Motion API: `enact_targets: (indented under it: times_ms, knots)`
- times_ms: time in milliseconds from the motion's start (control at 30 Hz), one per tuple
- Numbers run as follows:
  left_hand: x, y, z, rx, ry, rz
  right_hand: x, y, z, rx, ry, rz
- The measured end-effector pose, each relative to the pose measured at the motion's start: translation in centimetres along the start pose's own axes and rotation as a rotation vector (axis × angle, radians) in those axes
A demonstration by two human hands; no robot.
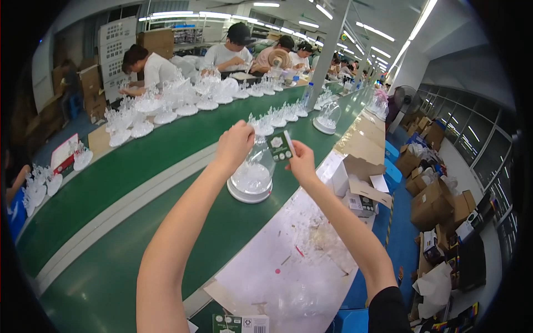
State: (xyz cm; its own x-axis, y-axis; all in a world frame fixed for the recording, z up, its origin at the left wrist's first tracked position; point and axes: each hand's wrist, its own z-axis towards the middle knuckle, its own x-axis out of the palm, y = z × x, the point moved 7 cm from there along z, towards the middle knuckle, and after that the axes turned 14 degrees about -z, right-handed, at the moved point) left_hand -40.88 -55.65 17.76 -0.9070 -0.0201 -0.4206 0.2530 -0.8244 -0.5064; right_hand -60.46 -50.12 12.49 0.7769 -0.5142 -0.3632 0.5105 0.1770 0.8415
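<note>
Your green conveyor belt (111, 277) takes most of the view, running from lower left off to the far upper right. Co-workers (158, 72) sit along its far side, behind clustered clear ornaments (186, 102) on round white bases. Your white worktop (261, 266) borders the belt on your right, littered. Open carton (358, 166) at the worktop's right edge, flaps up, blue stools (393, 177) just past it. Clear dome (250, 180) on a round white base stands upright on the belt in front of you, clear piece inside, its top just beside your left hand. Second dome (326, 119), same kind, farther up the belt. Green-and-white pack (241, 324) at your lower edge, partly cut off. Your left hand (237, 143) is curled in, fingers at the dome's top; can't tell if it's touching or pinching anything. Your right hand (302, 159) has thumb and fingers pinched on the right edge of a small green card (280, 147), held up beside the dome's upper part. Smallest: red strip (300, 251) and pink dot (277, 271), both on the worktop.
</note>
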Motion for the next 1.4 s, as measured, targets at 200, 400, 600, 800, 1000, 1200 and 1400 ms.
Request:
enact_targets:
  times_ms: [200, 400, 600, 800, 1000, 1200, 1400]
  knots:
    - [-1.0, -0.4, -1.6, 0.087, 0.052, -0.008, 0.2, 0.9, -0.3, -0.023, 0.051, -0.003]
    - [-1.0, -0.3, -1.3, 0.057, 0.025, 0.038, 0.0, 1.7, -0.2, -0.055, 0.042, -0.076]
    - [-2.0, -0.4, -1.4, 0.045, -0.017, -0.105, -0.1, 3.0, -0.4, -0.101, 0.044, 0.033]
    - [-2.5, -0.1, -1.2, -0.039, -0.052, -0.267, -0.1, 3.5, -0.1, -0.137, 0.014, 0.004]
    - [-3.2, 0.3, -1.6, -0.053, -0.050, -0.237, 0.5, 3.0, -0.3, -0.144, 0.117, 0.016]
    - [-3.5, -0.2, -2.1, -0.017, -0.005, -0.145, 0.9, 3.4, -0.9, -0.144, 0.139, 0.004]
    - [-3.9, -1.0, -2.8, 0.088, 0.025, -0.003, 0.4, 5.5, -1.4, -0.314, 0.071, -0.285]
